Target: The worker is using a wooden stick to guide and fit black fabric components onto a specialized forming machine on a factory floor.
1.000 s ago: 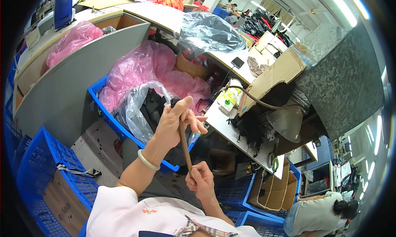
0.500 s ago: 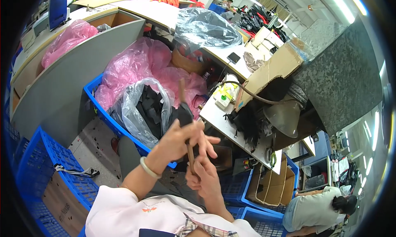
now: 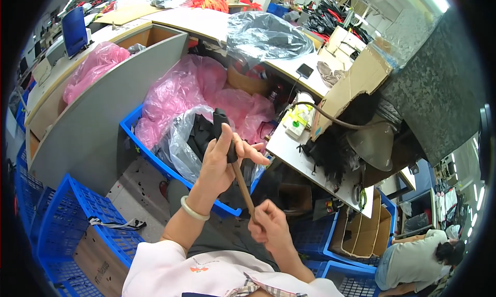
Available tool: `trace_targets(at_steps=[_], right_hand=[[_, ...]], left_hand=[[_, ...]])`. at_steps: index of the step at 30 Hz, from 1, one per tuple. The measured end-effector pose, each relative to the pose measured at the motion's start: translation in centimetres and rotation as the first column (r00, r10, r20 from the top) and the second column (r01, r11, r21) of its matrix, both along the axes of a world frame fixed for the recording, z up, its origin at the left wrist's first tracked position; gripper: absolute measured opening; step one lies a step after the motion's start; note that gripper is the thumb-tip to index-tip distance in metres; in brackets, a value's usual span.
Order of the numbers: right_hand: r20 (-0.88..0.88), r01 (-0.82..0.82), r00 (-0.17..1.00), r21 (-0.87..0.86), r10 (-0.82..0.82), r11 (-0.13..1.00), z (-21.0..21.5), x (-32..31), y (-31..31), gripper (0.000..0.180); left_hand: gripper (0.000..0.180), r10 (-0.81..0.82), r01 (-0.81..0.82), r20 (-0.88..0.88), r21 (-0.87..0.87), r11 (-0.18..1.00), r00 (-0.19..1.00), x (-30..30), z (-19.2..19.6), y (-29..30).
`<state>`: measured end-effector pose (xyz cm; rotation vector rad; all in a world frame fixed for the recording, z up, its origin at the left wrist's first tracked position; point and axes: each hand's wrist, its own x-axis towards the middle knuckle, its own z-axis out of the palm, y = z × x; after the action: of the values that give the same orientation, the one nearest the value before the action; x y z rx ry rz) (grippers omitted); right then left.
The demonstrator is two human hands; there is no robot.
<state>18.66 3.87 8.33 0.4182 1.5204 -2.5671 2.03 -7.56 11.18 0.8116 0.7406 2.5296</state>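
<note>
A slim wooden stick [image 3: 242, 187] slants up and away in front of me. Over its far end sits a black fabric tube [image 3: 220, 120], its lower edge showing beside my left palm. My left hand [image 3: 216, 160] has the tube between thumb and fingers, with the thumb pointing up along it and some fingertips reaching out to the right. Around the stick's near end, my right hand [image 3: 270, 225] is closed. Beyond my left hand, a clear plastic bag [image 3: 183, 160] holds black fabric pieces [image 3: 199, 134], partly hidden by the hand.
A blue crate [image 3: 155, 162] contains the bag and pink plastic sheeting [image 3: 173, 90]. Another blue crate [image 3: 85, 209] stands at left. The white worktable [image 3: 284, 152] at right carries a lamp [image 3: 373, 144] and black scraps. Behind it, at lower right, a person [image 3: 413, 258] bends over.
The stick's bare upper end no longer shows; black fabric now covers the tip. My hands have moved apart, the right one down the stick. The whole view has shifted slightly.
</note>
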Motion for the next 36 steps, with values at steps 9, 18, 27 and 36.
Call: trace_targets(at_steps=[9,18,27,36], right_hand=[[-0.047,0.103,0.992,-0.194,-0.114,0.976,2.0,-2.5,-1.4,0.017],[-0.350,0.183,0.937,0.492,0.001,0.851,0.7,-2.8,2.6,0.016],[-0.146,0.111,0.987,0.338,-0.064,0.935,-1.4,-0.8,2.3,0.010],[-0.408,0.512,0.850,0.489,-0.333,0.706,0.1,-0.7,6.2,0.020]], left_hand=[[0.047,0.075,-0.117,-0.161,-0.273,0.955,0.984,2.9,-1.1,2.4],[0.044,-0.091,0.091,0.016,-0.299,0.950,0.996,0.4,1.4,1.5],[0.050,0.065,-0.050,0.058,-0.226,0.973,0.996,0.2,1.3,1.2],[0.056,-0.497,0.514,0.130,-0.236,0.825,0.858,0.5,-3.6,1.5]])
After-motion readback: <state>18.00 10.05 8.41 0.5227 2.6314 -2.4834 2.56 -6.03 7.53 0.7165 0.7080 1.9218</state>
